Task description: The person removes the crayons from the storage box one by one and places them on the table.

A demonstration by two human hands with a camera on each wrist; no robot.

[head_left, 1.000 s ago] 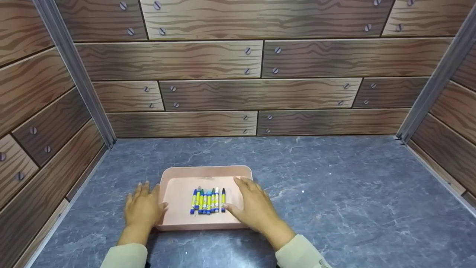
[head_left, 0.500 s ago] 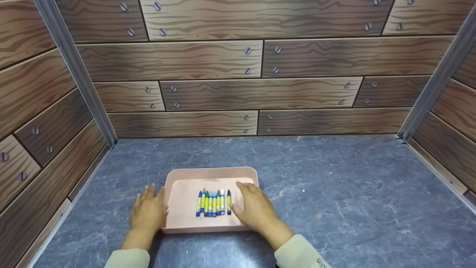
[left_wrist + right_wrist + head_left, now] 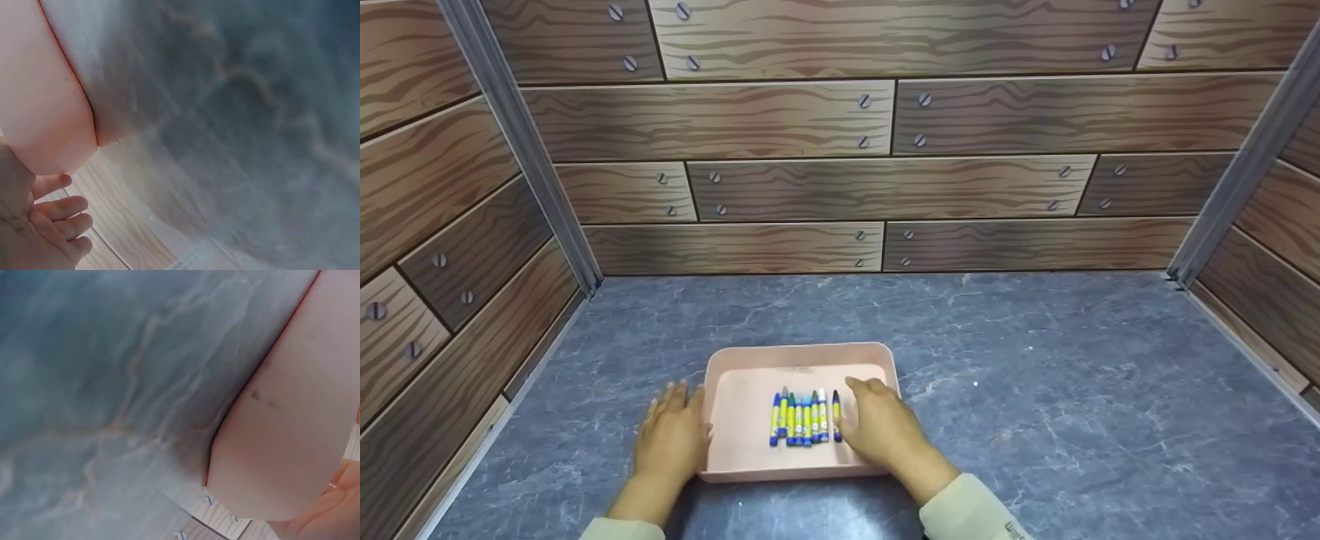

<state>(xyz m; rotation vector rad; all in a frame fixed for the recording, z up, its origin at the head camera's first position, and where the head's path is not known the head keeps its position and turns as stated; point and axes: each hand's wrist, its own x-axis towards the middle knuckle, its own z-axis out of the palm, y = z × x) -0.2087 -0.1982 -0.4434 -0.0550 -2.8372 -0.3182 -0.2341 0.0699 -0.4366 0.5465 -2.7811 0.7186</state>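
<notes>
A shallow pink tray (image 3: 795,474) lies on the marbled tabletop, with several crayons in yellow wrappers (image 3: 799,420) side by side on its floor. One dark-tipped crayon (image 3: 836,416) lies slightly apart from that row, close to the right thumb. My left hand (image 3: 671,435) rests against the tray's left wall, fingers fairly straight and pointing away. In the left wrist view, its fingers (image 3: 62,208) show loose beside the tray's outer wall (image 3: 45,90). My right hand (image 3: 885,427) reaches over the tray's right wall, its fingers above the tray. The right wrist view shows the outer wall (image 3: 287,416) covering most of that hand.
Blue-grey marbled tabletop (image 3: 1072,405) spreads to the right of the tray and behind it. Wood-patterned panels (image 3: 795,247) wall in the back and both sides, joined by grey metal corner posts (image 3: 562,202).
The tray, with the crayons in it, has slid right and slightly toward me. My left hand has moved right along with it, while the right hand has shifted only a little.
</notes>
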